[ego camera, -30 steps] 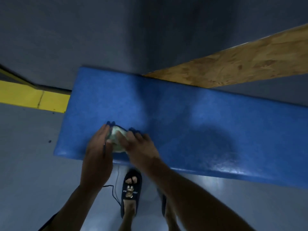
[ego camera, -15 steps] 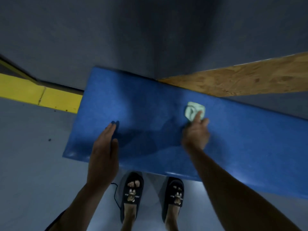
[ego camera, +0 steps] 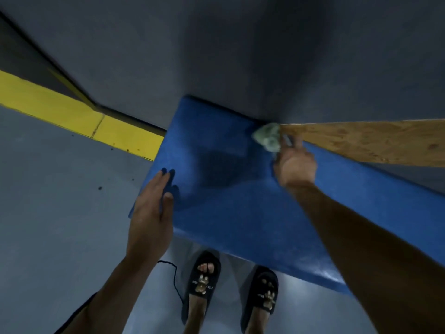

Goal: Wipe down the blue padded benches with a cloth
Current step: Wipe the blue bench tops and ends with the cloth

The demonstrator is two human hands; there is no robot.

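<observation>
A: Item one, pale cloth (ego camera: 267, 139)?
B: Being gripped by the right hand (ego camera: 295, 165) and pressed at the blue tabletop's (ego camera: 240, 213) far edge, beside the wooden board (ego camera: 375, 141).
A: Left hand (ego camera: 150, 213)?
B: Being held flat, fingers straight, at the tabletop's left end, nothing held.

Cloth (ego camera: 267, 139) on bench (ego camera: 231, 213) far edge, beside board (ego camera: 375, 141).

We see a dim, bluish scene; glare shines on the bench (ego camera: 320, 271) near edge, a dark shadow falls mid-pad, the cloth (ego camera: 267, 138) and right hand (ego camera: 295, 167) smear with blur, and edges bow from the wide lens
</observation>
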